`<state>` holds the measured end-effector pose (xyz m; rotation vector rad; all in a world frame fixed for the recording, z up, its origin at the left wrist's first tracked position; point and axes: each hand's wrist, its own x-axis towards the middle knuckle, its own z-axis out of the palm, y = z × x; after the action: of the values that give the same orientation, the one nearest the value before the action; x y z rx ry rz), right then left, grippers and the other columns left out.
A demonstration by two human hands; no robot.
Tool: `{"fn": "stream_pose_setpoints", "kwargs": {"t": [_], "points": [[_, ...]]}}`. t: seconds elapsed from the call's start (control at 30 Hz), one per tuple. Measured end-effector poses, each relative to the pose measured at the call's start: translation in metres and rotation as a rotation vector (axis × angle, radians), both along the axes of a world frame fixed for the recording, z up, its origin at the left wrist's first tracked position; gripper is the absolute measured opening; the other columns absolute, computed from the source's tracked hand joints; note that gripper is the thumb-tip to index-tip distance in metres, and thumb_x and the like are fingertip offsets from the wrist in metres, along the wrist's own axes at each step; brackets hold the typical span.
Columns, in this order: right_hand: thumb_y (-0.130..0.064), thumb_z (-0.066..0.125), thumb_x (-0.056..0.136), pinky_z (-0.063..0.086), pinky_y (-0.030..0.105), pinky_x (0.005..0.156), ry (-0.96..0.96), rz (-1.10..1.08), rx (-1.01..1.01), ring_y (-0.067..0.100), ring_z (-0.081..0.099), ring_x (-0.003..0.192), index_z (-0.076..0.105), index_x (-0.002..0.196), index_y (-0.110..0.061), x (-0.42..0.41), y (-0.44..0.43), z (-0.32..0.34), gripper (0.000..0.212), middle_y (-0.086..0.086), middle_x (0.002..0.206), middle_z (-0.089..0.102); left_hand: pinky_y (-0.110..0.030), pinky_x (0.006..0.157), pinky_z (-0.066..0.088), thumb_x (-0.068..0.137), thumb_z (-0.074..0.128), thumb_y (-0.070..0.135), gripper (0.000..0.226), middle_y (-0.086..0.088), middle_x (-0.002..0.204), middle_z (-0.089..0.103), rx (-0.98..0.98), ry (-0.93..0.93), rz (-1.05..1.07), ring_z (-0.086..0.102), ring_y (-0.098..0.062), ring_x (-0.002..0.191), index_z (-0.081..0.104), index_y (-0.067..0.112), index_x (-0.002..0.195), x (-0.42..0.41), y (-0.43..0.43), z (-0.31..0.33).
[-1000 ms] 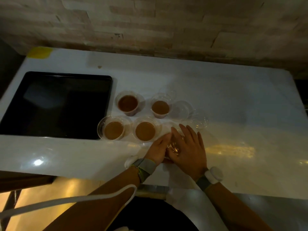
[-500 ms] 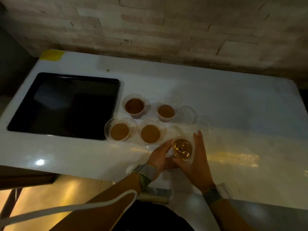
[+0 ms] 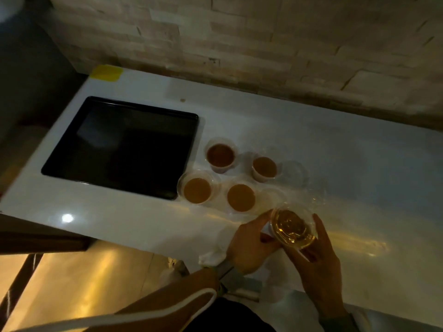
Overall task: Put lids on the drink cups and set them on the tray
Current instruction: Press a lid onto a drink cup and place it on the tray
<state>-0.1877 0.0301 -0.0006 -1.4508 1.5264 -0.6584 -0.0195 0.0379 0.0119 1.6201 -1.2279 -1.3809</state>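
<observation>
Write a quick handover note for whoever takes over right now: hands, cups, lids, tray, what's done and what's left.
Left hand and right hand both hold the lidded cup at the counter's near edge.
Four open cups stand right of the black tray, which holds no cups.
Loose clear lids lie right of the cups.
Done: one cup lidded.
Left: set it on the tray, then lid and move the other four.

You're looking at five drink cups total — four open cups (image 3: 220,155) (image 3: 264,167) (image 3: 197,190) (image 3: 241,197) sitting by one black tray (image 3: 119,144), one lidded cup (image 3: 292,227) going between your two hands (image 3: 251,245) (image 3: 316,262) — loose clear lids too blurry to count.
</observation>
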Motion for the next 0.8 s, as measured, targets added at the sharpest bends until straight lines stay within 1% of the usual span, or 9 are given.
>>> {"fn": "stream_pose_setpoints", "kwargs": {"t": [0.07, 0.1, 0.2, 0.33, 0.43, 0.53, 0.63, 0.7, 0.8], "points": [[-0.050, 0.074, 0.065, 0.047, 0.017, 0.084, 0.073, -0.009, -0.053, -0.004, 0.061, 0.101, 0.027, 0.147, -0.045, 0.009, 0.001, 0.017, 0.094, -0.029, 0.120, 0.058, -0.011, 0.086, 0.048, 0.086, 0.070, 0.033, 0.058, 0.009, 0.125, 0.066, -0.066, -0.034, -0.007, 0.066, 0.000, 0.100, 0.043, 0.042, 0.136, 0.014, 0.005, 0.014], [-0.053, 0.073, 0.064, 0.043, 0.009, 0.079, 0.091, 0.022, -0.078, -0.012, 0.060, 0.095, 0.026, 0.147, -0.047, 0.016, 0.001, 0.023, 0.096, -0.037, 0.118, 0.057, -0.008, 0.082, 0.048, 0.085, 0.070, 0.035, 0.059, 0.012, 0.125, 0.065, -0.092, -0.056, 0.000, 0.065, 0.005, 0.096, 0.042, 0.045, 0.135, 0.023, 0.007, 0.020], [-0.059, 0.070, 0.063, 0.036, 0.004, 0.075, 0.119, 0.084, -0.155, -0.033, 0.047, 0.094, 0.022, 0.146, -0.051, 0.039, -0.005, 0.046, 0.096, -0.062, 0.103, 0.043, -0.019, 0.088, 0.055, 0.083, 0.072, 0.041, 0.073, 0.017, 0.133, 0.058, -0.132, -0.072, 0.054, 0.065, 0.001, 0.102, 0.028, 0.049, 0.140, 0.049, 0.010, 0.043], [-0.059, 0.071, 0.068, 0.038, -0.006, 0.070, 0.071, 0.210, -0.198, -0.030, 0.049, 0.099, 0.021, 0.141, -0.059, 0.095, -0.024, 0.075, 0.088, -0.056, 0.102, 0.051, -0.020, 0.091, 0.054, 0.080, 0.072, 0.044, 0.094, 0.010, 0.132, 0.059, -0.245, -0.148, 0.122, 0.065, -0.001, 0.106, 0.001, 0.068, 0.137, 0.104, 0.009, 0.066], [-0.058, 0.070, 0.075, 0.047, 0.004, 0.076, -0.005, 0.260, -0.175, -0.018, 0.057, 0.103, 0.033, 0.136, -0.057, 0.148, -0.044, 0.087, 0.072, -0.041, 0.112, 0.059, -0.027, 0.092, 0.055, 0.081, 0.071, 0.044, 0.086, 0.008, 0.122, 0.066, -0.322, -0.213, 0.161, 0.067, -0.002, 0.103, 0.011, 0.067, 0.137, 0.157, -0.001, 0.076], [-0.039, 0.075, 0.081, 0.044, 0.000, 0.081, -0.090, 0.302, -0.170, -0.019, 0.052, 0.109, 0.033, 0.130, -0.065, 0.197, -0.063, 0.088, 0.069, -0.045, 0.118, 0.052, -0.022, 0.085, 0.057, 0.081, 0.069, 0.044, 0.080, 0.012, 0.112, 0.069, -0.365, -0.293, 0.172, 0.068, 0.001, 0.094, 0.019, 0.056, 0.142, 0.205, -0.014, 0.074], [-0.053, 0.072, 0.077, 0.044, 0.006, 0.087, -0.117, 0.296, -0.133, -0.018, 0.053, 0.105, 0.023, 0.119, -0.077, 0.248, -0.086, 0.084, 0.069, -0.048, 0.106, 0.052, -0.005, 0.081, 0.051, 0.080, 0.067, 0.048, 0.081, 0.013, 0.105, 0.069, -0.365, -0.364, 0.204, 0.067, 0.006, 0.087, 0.024, 0.042, 0.148, 0.250, -0.034, 0.064], [-0.059, 0.068, 0.073, 0.040, -0.003, 0.080, -0.130, 0.311, -0.147, -0.027, 0.049, 0.101, 0.021, 0.128, -0.067, 0.282, -0.103, 0.080, 0.072, -0.043, 0.106, 0.053, 0.006, 0.074, 0.041, 0.081, 0.071, 0.041, 0.081, 0.015, 0.099, 0.068, -0.345, -0.389, 0.225, 0.062, 0.017, 0.078, 0.027, 0.038, 0.148, 0.279, -0.052, 0.055], [-0.041, 0.078, 0.078, 0.044, 0.002, 0.080, -0.148, 0.323, -0.103, -0.019, 0.056, 0.102, 0.027, 0.130, -0.062, 0.321, -0.134, 0.064, 0.076, -0.038, 0.111, 0.058, 0.006, 0.069, 0.039, 0.080, 0.075, 0.034, 0.082, 0.013, 0.093, 0.070, -0.308, -0.395, 0.240, 0.058, 0.022, 0.070, 0.029, 0.038, 0.147, 0.318, -0.085, 0.039]]}}
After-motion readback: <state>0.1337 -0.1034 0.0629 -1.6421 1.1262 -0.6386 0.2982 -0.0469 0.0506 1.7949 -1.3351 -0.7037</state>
